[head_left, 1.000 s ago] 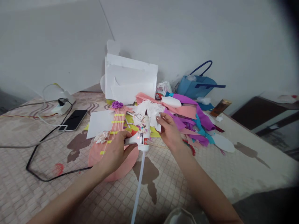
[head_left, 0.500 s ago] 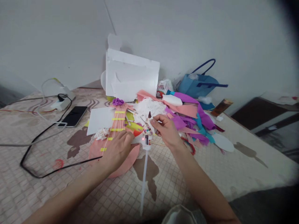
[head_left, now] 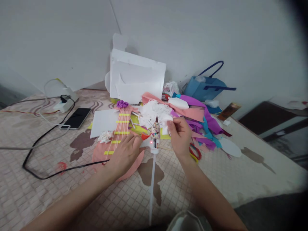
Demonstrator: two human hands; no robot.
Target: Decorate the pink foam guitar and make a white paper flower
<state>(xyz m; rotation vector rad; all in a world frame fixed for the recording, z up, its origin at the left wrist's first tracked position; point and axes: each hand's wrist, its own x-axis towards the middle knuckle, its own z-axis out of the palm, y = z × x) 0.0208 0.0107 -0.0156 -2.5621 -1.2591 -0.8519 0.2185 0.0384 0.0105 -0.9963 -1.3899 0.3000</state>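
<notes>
Two grasps are holding: left hand (head_left: 126,149) on the glue gun (head_left: 154,143); right hand (head_left: 181,136), pinching white paper (head_left: 165,130), withdrawing from the nozzle (head_left: 156,119).

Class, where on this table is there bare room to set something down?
Bare cloth shows front left, between the black cord and left forearm, and right, between the white oval and table edge. It is crowded around the glue gun, with white shreds and coloured strips beyond.
</notes>
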